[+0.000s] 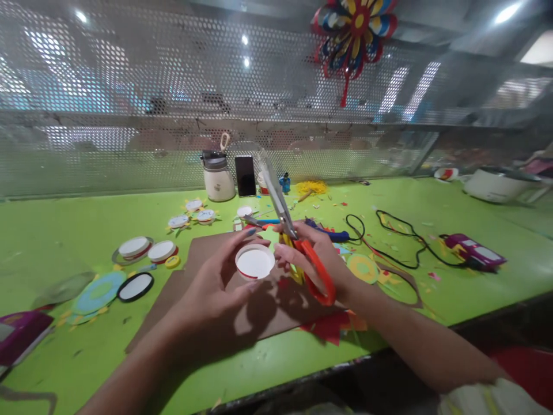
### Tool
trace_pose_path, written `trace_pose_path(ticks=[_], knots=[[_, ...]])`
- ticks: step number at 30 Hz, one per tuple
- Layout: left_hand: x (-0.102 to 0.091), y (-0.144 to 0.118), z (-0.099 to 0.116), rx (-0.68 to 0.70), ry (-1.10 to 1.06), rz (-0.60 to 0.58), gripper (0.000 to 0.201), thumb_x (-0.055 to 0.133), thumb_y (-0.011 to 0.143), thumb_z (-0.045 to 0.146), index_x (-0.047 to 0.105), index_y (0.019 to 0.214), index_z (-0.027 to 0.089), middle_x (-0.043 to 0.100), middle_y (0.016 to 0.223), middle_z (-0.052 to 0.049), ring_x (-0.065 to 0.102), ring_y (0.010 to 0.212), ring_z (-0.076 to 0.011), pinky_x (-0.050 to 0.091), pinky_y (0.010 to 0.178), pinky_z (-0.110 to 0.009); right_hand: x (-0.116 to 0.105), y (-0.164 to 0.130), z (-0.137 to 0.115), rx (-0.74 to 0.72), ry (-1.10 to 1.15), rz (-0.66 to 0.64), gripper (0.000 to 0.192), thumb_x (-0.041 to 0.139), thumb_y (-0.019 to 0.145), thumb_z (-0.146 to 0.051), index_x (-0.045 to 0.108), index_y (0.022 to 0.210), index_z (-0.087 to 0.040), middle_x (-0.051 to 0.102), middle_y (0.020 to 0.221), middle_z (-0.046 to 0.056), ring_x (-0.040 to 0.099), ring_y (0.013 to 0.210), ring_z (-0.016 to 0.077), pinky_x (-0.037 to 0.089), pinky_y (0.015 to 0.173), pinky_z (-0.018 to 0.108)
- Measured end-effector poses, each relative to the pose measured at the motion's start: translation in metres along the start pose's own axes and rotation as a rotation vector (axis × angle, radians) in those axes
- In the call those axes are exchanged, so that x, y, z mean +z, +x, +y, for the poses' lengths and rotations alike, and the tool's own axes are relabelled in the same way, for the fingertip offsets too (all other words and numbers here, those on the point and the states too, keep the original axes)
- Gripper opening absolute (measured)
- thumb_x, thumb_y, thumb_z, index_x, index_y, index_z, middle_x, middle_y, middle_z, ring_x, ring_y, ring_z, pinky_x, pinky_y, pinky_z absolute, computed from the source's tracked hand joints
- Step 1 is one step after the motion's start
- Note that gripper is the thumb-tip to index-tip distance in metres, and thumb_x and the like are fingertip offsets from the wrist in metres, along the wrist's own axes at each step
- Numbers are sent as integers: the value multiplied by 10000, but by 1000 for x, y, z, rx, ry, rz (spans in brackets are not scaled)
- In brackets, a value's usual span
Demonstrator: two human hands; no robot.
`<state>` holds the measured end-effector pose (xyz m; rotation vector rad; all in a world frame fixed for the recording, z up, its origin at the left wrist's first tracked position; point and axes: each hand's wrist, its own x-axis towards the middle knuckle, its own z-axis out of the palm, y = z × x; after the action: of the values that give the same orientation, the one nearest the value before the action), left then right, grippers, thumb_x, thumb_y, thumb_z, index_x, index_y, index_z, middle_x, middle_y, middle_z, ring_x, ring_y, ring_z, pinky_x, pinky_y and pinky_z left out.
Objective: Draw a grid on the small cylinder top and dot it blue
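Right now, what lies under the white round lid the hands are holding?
Under the white round lid lies a brown cardboard sheet on the green table. The left hand and its shadow cover the sheet directly below, so anything there cannot be seen.

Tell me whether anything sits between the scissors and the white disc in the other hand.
Nothing visible does. The left hand holds the white disc over the brown board; the right hand holds the scissors just right of it, blades pointing up and away. Only the right fingertips lie at the disc's edge.
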<state>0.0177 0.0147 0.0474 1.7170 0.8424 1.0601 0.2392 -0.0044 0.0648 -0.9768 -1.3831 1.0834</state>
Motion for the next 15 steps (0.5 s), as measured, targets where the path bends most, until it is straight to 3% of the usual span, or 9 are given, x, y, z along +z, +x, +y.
trace_pose_path(ticks=[5, 10, 15], knots=[[14, -12, -6, -71, -79, 3, 761, 865, 890, 312, 548, 1582, 283, 703, 1514, -115, 631, 1435, -351, 430, 1271, -433, 1, -4, -15, 80, -136, -67, 322, 857, 775, -327, 664, 1014, -229, 718, 843, -9, 672, 725, 174, 582, 706, 301], [19, -12, -5, -95, -118, -7, 764, 886, 821, 180, 617, 1534, 240, 679, 1547, -133, 614, 1455, -344, 491, 1202, -351, 0, -6, -15, 75, -320, -26, 414, 768, 764, -218, 673, 1167, -229, 776, 871, 10, 709, 776, 208, 574, 736, 313], [20, -10, -2, -229, -236, -10, 707, 933, 806, 253, 680, 1466, 259, 740, 1457, -128, 691, 1348, -361, 577, 1099, -376, -4, -8, -16, -34, -612, 28, 447, 696, 775, -132, 732, 1209, -234, 816, 929, 27, 732, 796, 218, 539, 662, 272]])
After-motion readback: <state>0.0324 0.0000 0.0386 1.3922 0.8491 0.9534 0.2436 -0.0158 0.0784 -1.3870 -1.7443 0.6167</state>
